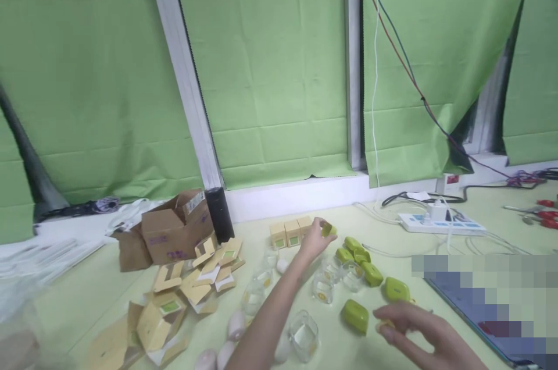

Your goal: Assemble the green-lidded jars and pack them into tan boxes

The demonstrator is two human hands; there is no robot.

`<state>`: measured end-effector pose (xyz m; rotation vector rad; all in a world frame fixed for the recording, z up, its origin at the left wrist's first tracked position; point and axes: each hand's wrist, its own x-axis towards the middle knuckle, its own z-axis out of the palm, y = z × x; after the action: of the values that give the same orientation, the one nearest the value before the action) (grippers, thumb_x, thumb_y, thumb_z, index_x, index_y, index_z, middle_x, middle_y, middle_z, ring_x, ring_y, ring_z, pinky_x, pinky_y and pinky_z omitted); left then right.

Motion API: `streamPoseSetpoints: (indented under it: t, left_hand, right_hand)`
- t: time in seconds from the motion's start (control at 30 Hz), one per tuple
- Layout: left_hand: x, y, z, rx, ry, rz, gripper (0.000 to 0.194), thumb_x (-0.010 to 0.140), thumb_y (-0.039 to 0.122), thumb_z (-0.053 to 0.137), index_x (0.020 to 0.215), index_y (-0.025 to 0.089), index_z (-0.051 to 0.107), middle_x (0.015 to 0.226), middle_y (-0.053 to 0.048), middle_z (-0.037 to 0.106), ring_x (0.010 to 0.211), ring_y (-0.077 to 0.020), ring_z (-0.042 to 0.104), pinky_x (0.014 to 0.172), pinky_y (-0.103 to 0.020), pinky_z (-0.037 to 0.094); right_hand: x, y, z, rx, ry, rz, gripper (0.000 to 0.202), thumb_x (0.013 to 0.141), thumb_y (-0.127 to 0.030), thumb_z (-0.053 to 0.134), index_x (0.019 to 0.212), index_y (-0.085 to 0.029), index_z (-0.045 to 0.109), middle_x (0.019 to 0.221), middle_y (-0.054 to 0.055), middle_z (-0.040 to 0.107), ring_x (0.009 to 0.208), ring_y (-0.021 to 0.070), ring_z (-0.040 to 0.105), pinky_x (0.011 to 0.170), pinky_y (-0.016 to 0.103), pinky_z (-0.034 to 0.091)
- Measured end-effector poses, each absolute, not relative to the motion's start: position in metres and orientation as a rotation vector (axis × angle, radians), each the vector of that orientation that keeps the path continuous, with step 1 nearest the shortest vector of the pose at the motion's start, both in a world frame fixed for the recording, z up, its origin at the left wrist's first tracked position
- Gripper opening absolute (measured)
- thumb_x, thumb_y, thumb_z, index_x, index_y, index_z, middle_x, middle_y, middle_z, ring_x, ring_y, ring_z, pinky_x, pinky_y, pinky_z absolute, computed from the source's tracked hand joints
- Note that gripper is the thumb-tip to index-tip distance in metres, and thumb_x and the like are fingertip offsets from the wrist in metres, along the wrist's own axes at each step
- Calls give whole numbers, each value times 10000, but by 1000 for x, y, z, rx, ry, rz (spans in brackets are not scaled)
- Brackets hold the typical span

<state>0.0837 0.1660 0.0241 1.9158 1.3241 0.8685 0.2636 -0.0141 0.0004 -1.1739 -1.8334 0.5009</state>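
Observation:
My left hand (314,236) reaches far forward, its fingers closed on an olive-green, case-like piece (328,230) beside the row of small cardboard boxes (285,235). Lower right, my right hand (421,328) pinches a small yellowish piece (385,323), mostly hidden by the fingers. A rounded green case (355,316) lies just left of it, and another green case (397,290) lies beyond it. Several more green pieces (371,273) form a loose group between the hands. Transparent plastic cases (304,335) with yellow stickers lie around my left forearm, along with pale rounded objects (236,324).
Opened small cartons (161,323) pile up at left. Behind them stand a brown cardboard box (176,233) and a black cylinder (220,214). A power strip (440,223) with cables lies at back right, near red-handled tools (548,216). A flat dark device (475,317) is at right.

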Motion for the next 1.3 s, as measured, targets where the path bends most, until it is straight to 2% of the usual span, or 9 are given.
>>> streamPoseSetpoints:
  t: [0.17,0.2,0.23,0.33,0.47,0.7,0.93,1.2,1.3]
  left_hand:
    - [34,69,41,1654,1166,1037,512,885,470,394,1296,166,366,1024,-106,600,779,-163,616,601,-267,478]
    - [25,48,42,1576,1117,1088,547,880,488,390,1333,190,325,994,-88,604,754,-152,615,617,-270,479]
    - [18,29,42,1341,916,1159,605,831,452,512,1348,203,320,972,-77,610,772,-164,620,689,-301,483]
    - [10,-6,37,861,593,1235,491,774,341,630,1217,174,502,965,-83,631,944,-230,616,898,-382,423]
    - [24,-13,24,774,614,1381,247,811,337,604,961,143,637,994,-94,642,1014,-236,572,915,-366,398]
    - [48,-14,-11,821,737,1388,353,687,435,708,844,123,659,801,-78,681,780,-188,605,733,-295,442]
    - [48,-19,-18,871,796,1396,364,611,405,768,826,142,637,914,-108,705,929,-249,622,827,-347,459]
    - [38,-22,-18,1003,892,1339,305,619,366,766,775,146,624,807,-77,700,777,-194,626,724,-286,470]
    - [34,-19,-18,1072,869,1283,331,719,444,666,843,139,624,830,-86,684,752,-182,612,706,-285,458]
  right_hand:
    - [235,7,21,-1099,-1569,775,254,708,-439,683,853,-231,702,656,39,716,629,223,695,616,287,585]
    - [227,9,25,-1040,-1521,860,278,707,-437,688,877,-217,691,649,43,712,636,228,698,616,296,588]
    - [218,9,28,-987,-1474,935,289,708,-434,692,886,-206,680,646,46,708,636,228,699,613,301,590]
    - [196,6,29,-891,-1399,1070,266,712,-421,699,855,-200,658,685,52,714,665,221,703,618,298,592]
    - [181,-2,18,-927,-1520,867,205,734,-411,676,769,-211,658,720,45,696,664,194,668,603,284,567]
    - [179,-7,0,-1036,-1644,513,192,827,-382,575,787,-212,656,721,44,673,520,139,538,462,253,469]
    - [179,-9,-2,-1038,-1727,496,159,843,-307,533,771,-218,642,727,31,681,492,124,535,443,228,461]
    - [177,-10,-2,-1097,-1831,563,186,840,-241,477,741,-219,633,666,5,624,533,128,530,492,223,439]
    - [182,-6,-5,-1166,-1802,623,172,828,-264,488,724,-219,617,676,1,629,518,127,522,499,232,435]
